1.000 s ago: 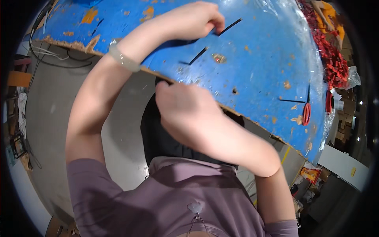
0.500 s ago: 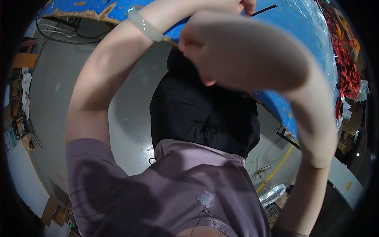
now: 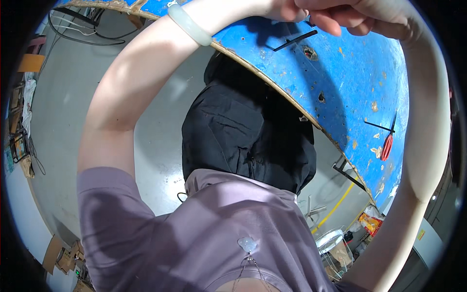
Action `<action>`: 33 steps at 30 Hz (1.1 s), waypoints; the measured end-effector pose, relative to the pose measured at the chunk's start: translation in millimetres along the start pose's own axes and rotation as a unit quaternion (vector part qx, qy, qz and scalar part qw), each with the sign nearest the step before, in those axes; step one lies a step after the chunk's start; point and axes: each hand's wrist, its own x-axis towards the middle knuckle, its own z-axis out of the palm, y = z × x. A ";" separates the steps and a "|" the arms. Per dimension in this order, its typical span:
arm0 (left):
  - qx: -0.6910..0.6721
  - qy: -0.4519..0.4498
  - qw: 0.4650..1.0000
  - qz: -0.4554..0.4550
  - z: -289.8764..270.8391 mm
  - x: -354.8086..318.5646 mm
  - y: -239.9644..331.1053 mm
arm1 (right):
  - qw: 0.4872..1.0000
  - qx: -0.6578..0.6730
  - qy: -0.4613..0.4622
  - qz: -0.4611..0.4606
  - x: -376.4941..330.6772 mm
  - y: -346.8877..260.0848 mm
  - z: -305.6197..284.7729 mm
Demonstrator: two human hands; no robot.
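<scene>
At the top edge my left hand [image 3: 293,10] reaches over the blue table, its fingers bent and partly cut off by the frame. Beside it, the curled fingers of my right hand [image 3: 357,18] come in from the right. Anything between the fingers is too hidden to name. A thin black strip [image 3: 296,41] shows just below the hands. Farther right, near my right forearm, are a red-handled screwdriver-like tool [image 3: 387,147] and another thin black strip [image 3: 378,126]. A pale green bangle [image 3: 189,24] circles my left wrist.
The blue table [image 3: 335,73] has a chipped edge, with worn spots and holes in its top. Dark cables [image 3: 87,41] run beneath its left part. A wire-framed stool [image 3: 333,243] stands at the lower right. Cardboard [image 3: 65,260] lies at the lower left.
My right hand has swung from the middle, in front of my body, up and right to the left hand. The red-handled tool now shows; the plastic sheet and red pieces at right are out of sight.
</scene>
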 end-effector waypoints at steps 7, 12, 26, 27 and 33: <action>0.051 0.011 0.999 -0.001 0.3 5.4 1.1 | 0.991 -0.029 0.128 0.026 0.9 6.5 -3.7; 0.122 -0.015 0.989 -0.079 -0.3 9.3 -5.9 | 0.925 -0.190 0.288 0.158 -4.6 -1.8 1.4; 0.088 0.024 0.991 -0.098 2.1 7.0 -0.8 | 0.982 0.034 0.184 0.040 34.2 78.3 -29.9; 0.090 0.018 0.990 -0.106 1.7 6.5 -0.9 | 0.982 0.048 0.181 0.036 40.1 86.7 -27.7; 0.066 0.026 0.997 0.033 2.1 -2.5 -6.3 | 0.966 0.111 0.213 -0.094 58.7 115.2 -11.0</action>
